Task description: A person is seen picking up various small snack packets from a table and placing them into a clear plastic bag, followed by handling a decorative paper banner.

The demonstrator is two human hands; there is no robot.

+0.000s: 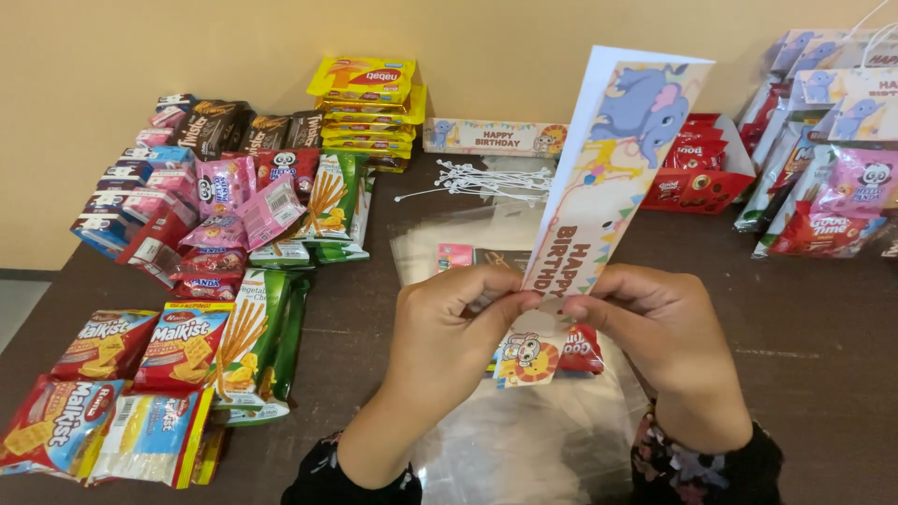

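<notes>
Head view: I see left hand point(449, 323) and right hand point(655, 327) both pinching a folded birthday card topper point(613, 168), held upright over a clear plastic bag point(505, 430); snack packs point(178, 346) crowd table's left edge, bare table point(823, 346) to the right

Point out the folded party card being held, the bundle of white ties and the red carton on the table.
Party card point(617, 159): head view, on its elephant picture.
White ties point(486, 178): head view, middle of the bundle.
Red carton point(702, 182): head view, on its front wall.
</notes>
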